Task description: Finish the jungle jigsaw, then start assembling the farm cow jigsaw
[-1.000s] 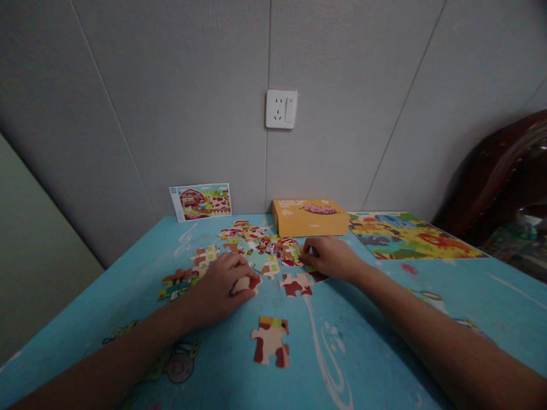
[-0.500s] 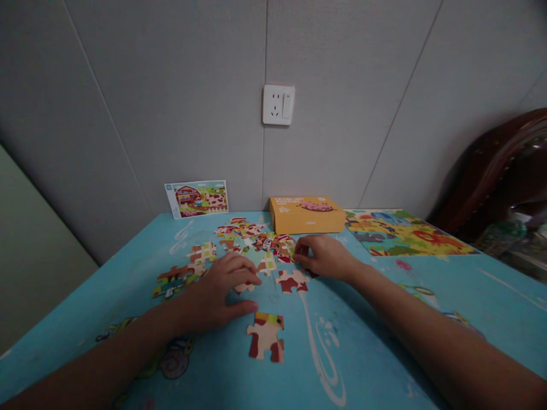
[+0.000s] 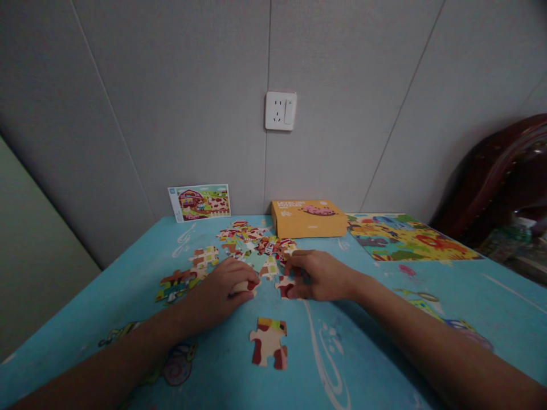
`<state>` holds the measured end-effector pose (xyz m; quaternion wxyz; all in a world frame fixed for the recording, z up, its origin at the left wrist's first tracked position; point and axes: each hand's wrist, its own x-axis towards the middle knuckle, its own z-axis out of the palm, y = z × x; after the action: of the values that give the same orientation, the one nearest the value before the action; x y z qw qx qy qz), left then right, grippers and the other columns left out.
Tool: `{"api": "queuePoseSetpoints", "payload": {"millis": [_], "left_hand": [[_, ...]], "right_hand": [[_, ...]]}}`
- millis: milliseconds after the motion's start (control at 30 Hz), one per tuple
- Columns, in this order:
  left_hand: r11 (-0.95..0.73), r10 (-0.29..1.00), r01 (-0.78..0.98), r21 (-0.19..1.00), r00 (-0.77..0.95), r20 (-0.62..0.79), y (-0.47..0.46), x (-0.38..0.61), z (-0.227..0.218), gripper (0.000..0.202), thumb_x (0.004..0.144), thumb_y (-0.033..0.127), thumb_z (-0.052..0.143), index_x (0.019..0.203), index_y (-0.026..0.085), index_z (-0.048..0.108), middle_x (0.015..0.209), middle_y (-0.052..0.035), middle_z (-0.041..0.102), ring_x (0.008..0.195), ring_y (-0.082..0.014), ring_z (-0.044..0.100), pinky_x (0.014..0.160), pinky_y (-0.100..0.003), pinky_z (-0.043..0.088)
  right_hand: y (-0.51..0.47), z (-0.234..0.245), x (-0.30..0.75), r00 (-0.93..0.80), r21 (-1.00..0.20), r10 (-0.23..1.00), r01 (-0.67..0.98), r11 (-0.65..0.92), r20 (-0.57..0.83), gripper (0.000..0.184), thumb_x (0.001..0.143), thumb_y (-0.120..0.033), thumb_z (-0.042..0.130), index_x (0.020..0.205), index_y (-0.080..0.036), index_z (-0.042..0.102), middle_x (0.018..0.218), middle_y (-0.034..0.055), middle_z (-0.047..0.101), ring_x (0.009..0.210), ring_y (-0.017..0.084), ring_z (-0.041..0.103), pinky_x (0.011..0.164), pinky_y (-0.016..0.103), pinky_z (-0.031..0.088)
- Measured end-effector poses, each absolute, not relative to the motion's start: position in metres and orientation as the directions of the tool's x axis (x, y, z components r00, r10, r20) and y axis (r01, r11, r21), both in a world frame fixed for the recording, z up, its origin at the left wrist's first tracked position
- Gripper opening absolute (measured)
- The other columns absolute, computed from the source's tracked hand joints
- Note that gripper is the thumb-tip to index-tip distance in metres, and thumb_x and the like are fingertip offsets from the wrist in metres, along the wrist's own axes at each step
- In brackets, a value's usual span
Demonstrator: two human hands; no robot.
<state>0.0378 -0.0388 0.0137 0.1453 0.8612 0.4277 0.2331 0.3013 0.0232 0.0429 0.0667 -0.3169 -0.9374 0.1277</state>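
Observation:
My left hand (image 3: 228, 287) is closed around a cream-and-brown puzzle piece (image 3: 250, 286), thumb at its near side and fingers over its far side. My right hand (image 3: 318, 274) pinches another brown-and-cream puzzle piece (image 3: 282, 286) on the table, its thumb on the near part and its fingertips by the far edge. Part of that piece is hidden by the hand. Nearer to me lies a joined cow-patterned section (image 3: 269, 344) with a green and yellow top edge. Beyond both hands spreads a cluster of puzzle pieces (image 3: 245, 233), some overlapping.
More pieces (image 3: 175, 286) lie left of my left hand. A farm picture card (image 3: 203, 202) leans on the wall beside a yellow puzzle box (image 3: 311, 222). An animal picture sheet (image 3: 405, 239) lies on the right of the blue tablecloth (image 3: 384, 364). A dark red chair (image 3: 482, 154) stands at the right.
My right hand has come down and toward me, from the far cluster to the brown-and-cream piece. My left thumb and fingers have closed on the piece beside them. The view has shifted slightly.

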Motion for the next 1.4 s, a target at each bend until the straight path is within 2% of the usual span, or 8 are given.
{"api": "queuePoseSetpoints", "payload": {"millis": [133, 367, 567, 733, 967, 1167, 1267, 1400], "left_hand": [[-0.582, 0.81, 0.657, 0.48, 0.522, 0.268, -0.042, 0.041, 0.015, 0.016, 0.09, 0.021, 0.061, 0.105, 0.022, 0.067, 0.11, -0.0012, 0.07, 0.107, -0.021, 0.056, 0.098, -0.039, 0.041], [-0.589, 0.805, 0.699, 0.405, 0.468, 0.364, -0.039, 0.038, 0.013, 0.017, 0.094, 0.023, 0.053, 0.104, 0.02, 0.066, 0.106, -0.0042, 0.069, 0.106, -0.0228, 0.055, 0.098, -0.041, 0.041], [-0.455, 0.868, 0.842, 0.29, 0.346, 0.357, -0.029, 0.025, 0.009, 0.016, 0.087, 0.021, 0.059, 0.096, 0.019, 0.072, 0.104, -0.0073, 0.068, 0.103, -0.0264, 0.058, 0.093, -0.046, 0.044], [-0.452, 0.867, 0.85, 0.269, 0.348, 0.356, -0.03, 0.026, 0.007, 0.02, 0.086, 0.021, 0.059, 0.099, 0.02, 0.074, 0.112, -0.0098, 0.066, 0.108, -0.0276, 0.059, 0.094, -0.045, 0.048], [-0.536, 0.833, 0.787, 0.305, 0.432, 0.346, -0.033, 0.028, 0.005, 0.026, 0.087, 0.025, 0.058, 0.107, 0.02, 0.072, 0.123, -0.012, 0.063, 0.116, -0.0299, 0.055, 0.101, -0.052, 0.044], [-0.736, 0.675, 0.574, 0.358, 0.657, 0.335, -0.049, 0.038, 0.022, 0.054, 0.077, 0.046, 0.076, 0.123, 0.022, 0.064, 0.131, -0.0123, 0.059, 0.125, -0.031, 0.049, 0.109, -0.051, 0.035], [-0.799, 0.551, 0.42, 0.431, 0.798, 0.245, -0.062, 0.048, 0.03, 0.056, 0.072, 0.044, 0.081, 0.122, 0.024, 0.064, 0.122, -0.008, 0.064, 0.118, -0.0266, 0.054, 0.111, -0.044, 0.034], [-0.752, 0.598, 0.468, 0.465, 0.78, 0.182, -0.071, 0.056, 0.03, 0.044, 0.074, 0.036, 0.081, 0.115, 0.029, 0.068, 0.119, -0.0046, 0.064, 0.115, -0.0251, 0.056, 0.112, -0.045, 0.032]], "right_hand": [[0.014, 0.042, 0.292, -0.82, -0.317, 0.57, 0.527, 0.789, 0.055, 0.036, 0.079, -0.045, 0.07, 0.103, -0.019, 0.067, 0.093, 0.0055, 0.065, 0.083, 0.021, 0.06, 0.073, 0.03, 0.041], [0.005, 0.036, 0.27, -0.799, -0.247, 0.592, 0.555, 0.794, 0.107, 0.054, 0.089, -0.057, 0.056, 0.135, -0.029, 0.056, 0.109, 0.0108, 0.056, 0.089, 0.023, 0.058, 0.075, 0.035, 0.042], [0.005, 0.035, 0.273, -0.824, -0.232, 0.56, 0.531, 0.815, 0.084, 0.037, 0.091, -0.047, 0.056, 0.124, -0.033, 0.065, 0.103, 0.0081, 0.054, 0.087, 0.021, 0.057, 0.073, 0.033, 0.041], [0.011, 0.033, 0.282, -0.771, -0.254, 0.624, 0.583, 0.772, 0.127, 0.042, 0.091, -0.049, 0.056, 0.127, -0.031, 0.064, 0.109, 0.0096, 0.054, 0.093, 0.022, 0.058, 0.079, 0.036, 0.045], [0.012, 0.039, 0.283, -0.733, -0.238, 0.667, 0.63, 0.739, 0.132, 0.036, 0.091, -0.046, 0.055, 0.118, -0.028, 0.069, 0.11, 0.0098, 0.057, 0.091, 0.021, 0.06, 0.079, 0.035, 0.045], [0.011, 0.051, 0.293, -0.755, -0.208, 0.656, 0.641, 0.738, -0.001, 0.067, 0.064, -0.069, 0.072, 0.105, -0.017, 0.065, 0.103, 0.0099, 0.064, 0.088, 0.026, 0.061, 0.071, 0.033, 0.042], [0.011, 0.053, 0.294, -0.769, -0.234, 0.636, 0.631, 0.739, -0.067, 0.055, 0.065, -0.061, 0.075, 0.098, -0.017, 0.065, 0.096, 0.0073, 0.067, 0.084, 0.023, 0.061, 0.067, 0.03, 0.039], [0.01, 0.055, 0.291, -0.748, -0.25, 0.65, 0.66, 0.708, -0.132, 0.04, 0.068, -0.053, 0.076, 0.085, -0.018, 0.066, 0.084, 0.0039, 0.066, 0.074, 0.019, 0.059, 0.061, 0.027, 0.035]]}}
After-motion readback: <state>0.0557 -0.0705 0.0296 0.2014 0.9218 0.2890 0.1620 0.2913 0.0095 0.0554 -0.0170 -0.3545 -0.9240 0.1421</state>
